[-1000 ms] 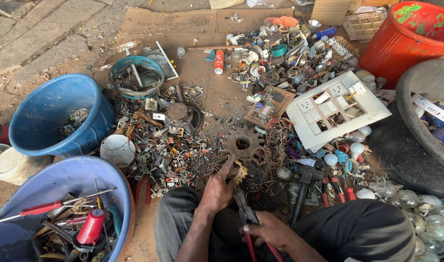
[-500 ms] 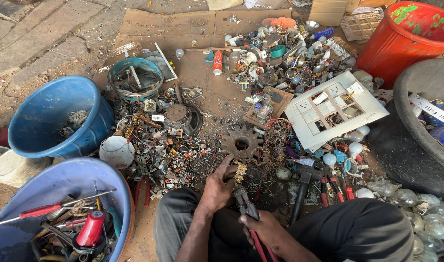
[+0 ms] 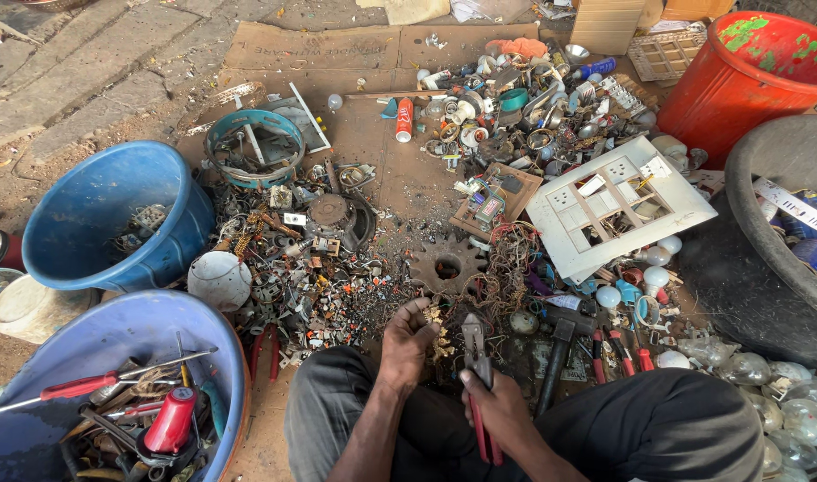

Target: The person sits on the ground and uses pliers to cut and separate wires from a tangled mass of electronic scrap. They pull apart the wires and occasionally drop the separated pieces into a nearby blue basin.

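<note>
Head view, looking down at crossed legs in dark trousers on scrap-strewn cardboard.

Left hand (image 3: 407,337) curled around small brassy scrap piece (image 3: 439,332), fingers bent in, piece pinched at fingertips just in front of knees. Right hand (image 3: 498,409) clenched on red handles of pliers (image 3: 476,357); grey jaws point up toward brassy piece, tips just beside it, contact not clear. Whether jaws are parted cannot be told.

Just ahead of hands: rusty gear wheel (image 3: 447,265) flat on ground, tangle of thin wires (image 3: 507,268) touching its right side. Hammer (image 3: 556,353) w/ black handle lies right of pliers, near right knee. Red-handled screwdrivers (image 3: 625,346) further right.

Right side: white switch plate frame (image 3: 619,207) tilted over clutter, white bulbs (image 3: 656,277) below it, clear glass bulbs (image 3: 770,379) by right thigh. Black tub (image 3: 757,268) at far right, red drum (image 3: 748,76) behind it.

Left side: blue bucket (image 3: 114,219) w/ few bits inside; lower blue basin (image 3: 114,357) holding red-handled screwdriver (image 3: 87,386), red cylinder tool, misc. hand tools. White dome-shaped lamp part (image 3: 219,279) between bucket and basin. Teal ring frame (image 3: 252,147) further back. Dense heap of small metal & plastic parts (image 3: 319,277) between lamp part and gear.

Top centre: mixed pile of fittings (image 3: 533,103), red-and-white can (image 3: 405,120) at its left edge.
</note>
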